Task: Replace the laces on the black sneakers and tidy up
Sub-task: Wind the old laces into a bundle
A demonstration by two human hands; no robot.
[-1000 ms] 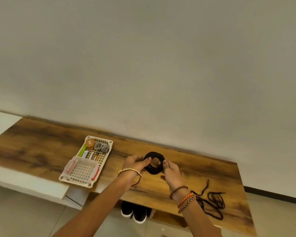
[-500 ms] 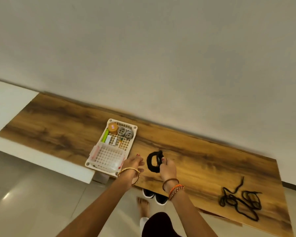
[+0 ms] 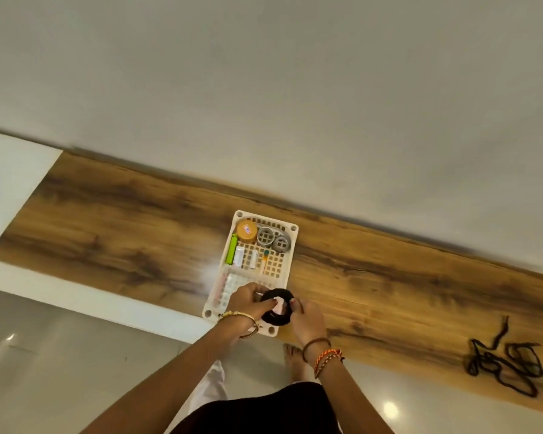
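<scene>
A black lace wound into a ring-shaped coil (image 3: 278, 319) hangs over the near end of the white plastic basket (image 3: 290, 242). My left hand (image 3: 248, 300) pinches the coil's left side and my right hand (image 3: 306, 321) grips its right side. A second black lace (image 3: 503, 366) lies loose and tangled on the wooden shelf (image 3: 123, 245) at the far right. The black sneakers are out of view.
The basket holds an orange round tin (image 3: 246, 231), two grey rolls (image 3: 265, 237), a green stick (image 3: 232, 253) and small white items. The wall runs along the shelf's far edge. My bare foot (image 3: 293, 360) stands on the tiled floor below the shelf.
Both hands carried the coiled lace leftward from over the shelf to above the basket's near end. The view shifted, so the sneakers under the shelf dropped out of sight.
</scene>
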